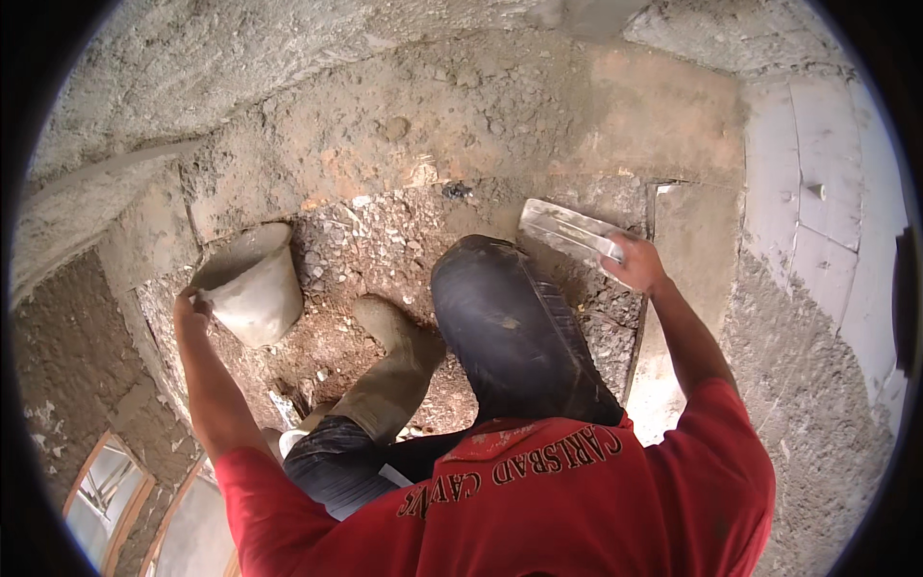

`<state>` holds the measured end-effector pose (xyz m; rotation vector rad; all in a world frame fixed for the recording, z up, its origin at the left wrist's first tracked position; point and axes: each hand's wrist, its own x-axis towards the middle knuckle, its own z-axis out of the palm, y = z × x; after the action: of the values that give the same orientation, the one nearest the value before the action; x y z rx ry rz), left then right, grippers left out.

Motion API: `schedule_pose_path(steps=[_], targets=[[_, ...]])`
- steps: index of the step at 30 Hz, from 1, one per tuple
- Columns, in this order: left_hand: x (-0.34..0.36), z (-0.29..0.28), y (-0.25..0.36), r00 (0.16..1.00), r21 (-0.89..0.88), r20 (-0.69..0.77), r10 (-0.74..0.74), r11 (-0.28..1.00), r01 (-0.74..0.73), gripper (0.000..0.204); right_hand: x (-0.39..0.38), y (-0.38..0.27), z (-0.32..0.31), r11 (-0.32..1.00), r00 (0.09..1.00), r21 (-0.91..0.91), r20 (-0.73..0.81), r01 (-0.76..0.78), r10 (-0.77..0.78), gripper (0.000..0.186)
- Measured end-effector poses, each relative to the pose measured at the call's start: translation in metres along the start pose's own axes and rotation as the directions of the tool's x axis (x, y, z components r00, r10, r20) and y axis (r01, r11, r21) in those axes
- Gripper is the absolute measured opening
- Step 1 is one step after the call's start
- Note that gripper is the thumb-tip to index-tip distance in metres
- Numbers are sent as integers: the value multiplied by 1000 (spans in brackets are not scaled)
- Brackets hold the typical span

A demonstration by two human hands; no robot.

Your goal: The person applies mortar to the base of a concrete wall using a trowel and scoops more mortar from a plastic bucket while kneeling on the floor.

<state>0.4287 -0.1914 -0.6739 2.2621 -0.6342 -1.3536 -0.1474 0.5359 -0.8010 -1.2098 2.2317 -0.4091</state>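
With your two bare hands spread wide over a floor strewn with rubble (pixel 385 231), you hold a pale bucket (pixel 269 298) and a flat, rectangular float (pixel 567 229). Your left hand (pixel 195 304) is at the bucket's left side, its fingers bent closely over the rim and holding the edge. The bucket's wide mouth shows a grey inside; whether it stands flat or tilts, and whether it carries any mortar at the bottom, you cannot tell from this angle.

Well to the right of the bucket, your right hand (pixel 635 262) has its fingers closed about the near end of the float, which is smeared grey and has a long handle along its back. How far the fingers reach beneath it is hidden.

Between bucket and float are your legs: a mud-coloured boot (pixel 394 337) just right of the bucket, and farther right a bent knee in dark trousers (pixel 510 308). Your red shirt (pixel 577 490), with dark lettering, fills the space nearer you than the bucket. Beyond the bucket runs a mortar-spattered strip (pixel 663 115), with a rough grey wall (pixel 231 58) behind it. Far to the bucket's right rises a wall of pale blocks (pixel 803 183), coated with rough grey mortar lower down.
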Motion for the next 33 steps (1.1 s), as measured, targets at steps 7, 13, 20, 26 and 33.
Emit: schedule_pose_path(steps=[7,13,20,26,33], targets=[[-126,-11,-125,892,25,379,247,961,-277,33,125,-54,33,988,957,-120,283,100,-62,53],[-323,86,-194,906,-29,319,279,958,-284,24,70,-53,-37,994,992,53,83,-95,90,51],[-357,183,-264,865,48,458,206,966,-255,20,96,42,-51,803,724,11,-426,-596,543,53],[-399,167,-268,876,53,480,43,996,-78,26,148,55,-3,838,724,110,-453,-534,521,61],[-331,181,-258,899,535,260,351,723,-437,63,164,42,-12,817,731,49,-419,-574,539,55]])
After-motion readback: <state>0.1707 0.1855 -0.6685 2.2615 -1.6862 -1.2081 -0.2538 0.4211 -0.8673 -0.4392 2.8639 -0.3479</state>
